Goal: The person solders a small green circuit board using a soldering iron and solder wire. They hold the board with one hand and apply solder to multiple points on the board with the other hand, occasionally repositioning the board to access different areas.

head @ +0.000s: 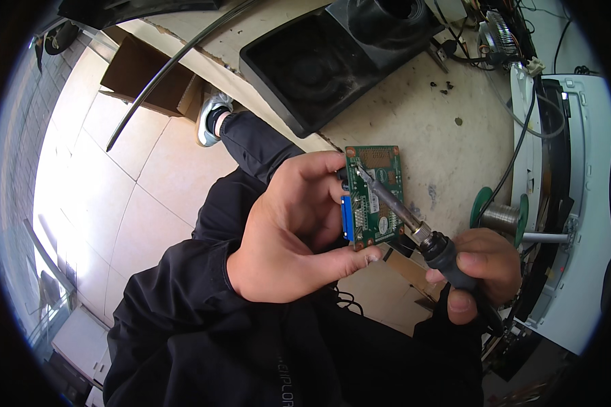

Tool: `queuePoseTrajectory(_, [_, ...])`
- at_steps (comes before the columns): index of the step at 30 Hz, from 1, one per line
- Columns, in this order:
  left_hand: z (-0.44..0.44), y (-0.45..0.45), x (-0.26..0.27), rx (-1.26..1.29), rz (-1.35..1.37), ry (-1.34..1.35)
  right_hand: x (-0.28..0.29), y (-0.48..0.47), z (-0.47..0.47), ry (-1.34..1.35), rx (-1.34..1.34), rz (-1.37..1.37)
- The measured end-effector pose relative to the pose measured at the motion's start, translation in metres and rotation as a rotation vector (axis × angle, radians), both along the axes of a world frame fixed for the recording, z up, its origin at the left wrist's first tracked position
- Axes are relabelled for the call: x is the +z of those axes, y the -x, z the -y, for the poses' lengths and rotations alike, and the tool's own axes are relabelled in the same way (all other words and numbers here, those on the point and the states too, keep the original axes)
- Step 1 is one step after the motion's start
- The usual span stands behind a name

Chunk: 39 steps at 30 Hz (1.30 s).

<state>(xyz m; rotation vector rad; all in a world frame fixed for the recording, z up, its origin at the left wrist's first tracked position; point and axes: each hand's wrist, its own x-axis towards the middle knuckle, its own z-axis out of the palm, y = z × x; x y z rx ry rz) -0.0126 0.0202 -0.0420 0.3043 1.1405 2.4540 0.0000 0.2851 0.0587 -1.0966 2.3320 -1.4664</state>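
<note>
My left hand (pixel 290 239) grips a green circuit board (pixel 385 199) by its edges, thumb at the lower edge and a finger at the upper one. A blue VGA-type connector (pixel 347 217) sits on the board's left side, and the face with solder points and pale labels is turned up. My right hand (pixel 481 274) holds a soldering iron (pixel 394 203) by its dark handle. Its tip rests on or just above solder points near the board's upper left corner; actual contact cannot be told. A spool of solder wire (pixel 499 217) with green flanges stands just beyond my right hand.
A black plastic housing (pixel 305 71) lies on the worn workbench (pixel 417 122), with several small screws (pixel 443 91) nearby. Cables and a heatsink (pixel 499 35) are at the upper right, beside a white panel (pixel 590 203). An open cardboard box (pixel 145 76) stands on the tiled floor.
</note>
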Motion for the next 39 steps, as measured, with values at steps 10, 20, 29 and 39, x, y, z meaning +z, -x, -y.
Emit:
queuePoseTrajectory(10, [-0.006,0.002,-0.002,0.028,-0.055,-0.115,-0.004,-0.002,0.004,-0.003,-0.031,-0.04])
queuePoseTrajectory(20, [-0.01,0.001,-0.017,0.016,-0.082,-0.231,-0.004,-0.014,0.01,-0.114,-0.153,-0.176])
queuePoseTrajectory(29, [-0.007,0.003,-0.018,-0.013,-0.101,-0.206,-0.007,-0.015,0.011,-0.106,-0.167,-0.217])
queuePoseTrajectory(39, [-0.006,0.005,-0.018,-0.016,-0.114,-0.16,-0.009,-0.015,0.011,-0.122,-0.171,-0.236])
